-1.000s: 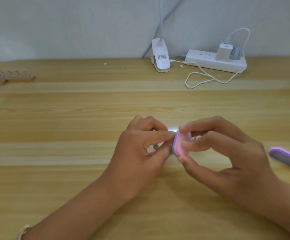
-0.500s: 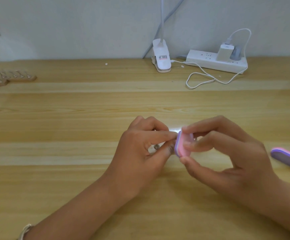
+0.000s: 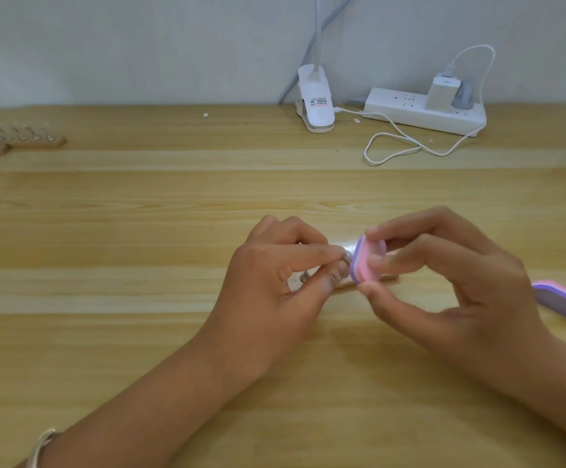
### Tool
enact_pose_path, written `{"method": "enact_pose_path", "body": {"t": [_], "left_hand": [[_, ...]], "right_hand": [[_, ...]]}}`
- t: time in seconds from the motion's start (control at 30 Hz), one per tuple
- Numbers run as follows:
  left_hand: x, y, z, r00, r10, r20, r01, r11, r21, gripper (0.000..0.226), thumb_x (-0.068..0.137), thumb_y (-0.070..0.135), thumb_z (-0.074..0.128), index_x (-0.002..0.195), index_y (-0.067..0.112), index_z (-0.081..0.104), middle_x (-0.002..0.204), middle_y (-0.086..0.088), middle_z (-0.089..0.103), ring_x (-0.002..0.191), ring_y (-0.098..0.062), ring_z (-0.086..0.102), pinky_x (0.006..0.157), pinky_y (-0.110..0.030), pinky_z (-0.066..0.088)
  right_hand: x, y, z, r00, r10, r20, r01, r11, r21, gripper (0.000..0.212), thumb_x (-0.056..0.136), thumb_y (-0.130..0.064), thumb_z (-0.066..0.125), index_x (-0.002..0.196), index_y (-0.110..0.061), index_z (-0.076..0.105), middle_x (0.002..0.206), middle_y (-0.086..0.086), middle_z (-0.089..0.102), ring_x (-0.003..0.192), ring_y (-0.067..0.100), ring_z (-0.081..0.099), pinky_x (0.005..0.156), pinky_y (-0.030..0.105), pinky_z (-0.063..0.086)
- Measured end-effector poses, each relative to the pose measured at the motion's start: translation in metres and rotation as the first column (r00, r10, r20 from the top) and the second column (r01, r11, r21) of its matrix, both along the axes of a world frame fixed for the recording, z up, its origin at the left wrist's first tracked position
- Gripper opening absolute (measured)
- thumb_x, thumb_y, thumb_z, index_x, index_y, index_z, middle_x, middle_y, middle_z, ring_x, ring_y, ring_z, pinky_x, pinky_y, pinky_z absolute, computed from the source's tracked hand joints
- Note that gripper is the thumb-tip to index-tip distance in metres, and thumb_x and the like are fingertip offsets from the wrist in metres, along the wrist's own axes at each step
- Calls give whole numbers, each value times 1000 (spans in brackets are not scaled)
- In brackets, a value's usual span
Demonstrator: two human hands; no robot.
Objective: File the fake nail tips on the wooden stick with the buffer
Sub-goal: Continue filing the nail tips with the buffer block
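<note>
Right hand (image 3: 450,292) pinching pink-purple buffer (image 3: 364,265), left hand (image 3: 274,285) gripping wooden stick (image 3: 345,284), clip label (image 3: 318,102) unreadable

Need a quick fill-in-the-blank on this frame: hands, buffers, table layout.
1. The right hand pinches a buffer that is pink and ____.
2. The left hand pinches the wooden stick to the ____ of that buffer.
3. A second buffer lies on the table to the ____ of the right hand.
4. The spare sticks lie at the table's far ____ edge.
Missing words: purple; left; right; left.
</note>
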State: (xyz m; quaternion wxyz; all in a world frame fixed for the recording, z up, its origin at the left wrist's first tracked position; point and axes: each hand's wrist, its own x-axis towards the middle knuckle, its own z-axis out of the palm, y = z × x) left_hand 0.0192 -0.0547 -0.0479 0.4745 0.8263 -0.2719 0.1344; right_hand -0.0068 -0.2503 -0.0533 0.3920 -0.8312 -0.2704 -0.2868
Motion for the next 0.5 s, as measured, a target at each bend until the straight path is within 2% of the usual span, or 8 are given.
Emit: {"method": "enact_pose_path", "body": {"t": [0.1,0.23,0.37,0.43,0.5], "left_hand": [[-1,-1,0,1000,0,4,0,1000,-15,16,82,16,68,91,23,78,81,9,65,82,-20,56,75,-19,40],[0,-1,1,1000,-3,-15,3,1000,-9,13,83,19,68,89,25,78,81,10,65,84,-21,58,78,-13,35],[0,-1,1,1000,-7,-21,7,1000,-25,15,82,18,67,90,24,78,81,9,66,83,-19,56,75,-19,40],[0,-2,1,999,-9,-37,8,999,-35,14,83,20,67,89,25,78,80,11,66,84,-17,57,76,-16,38],[0,-2,1,998,-21,-60,18,999,-44,13,83,22,67,89,27,78,81,10,66,85,-16,57,77,-18,39]], "right_hand": [[-4,5,-1,996,79,39,-79,997,-24,9,84,-14,74,82,-9,68,110,7,63,98,10,65,85,15,50],[2,-2,2,1000,-9,-9,10,1000,20,17,84,-18,74,80,-3,67,108,7,65,96,14,67,81,23,51],[-4,7,1,995,96,34,-96,995,-19,10,84,-13,74,85,-18,66,109,7,63,97,9,65,85,13,49],[0,1,3,999,48,16,-48,999,-9,9,84,-17,74,81,-13,67,108,5,64,97,10,65,83,15,49],[1,-1,3,1000,-7,-11,7,1000,6,16,84,-18,76,79,-4,68,106,6,65,95,11,66,82,18,49]]}}
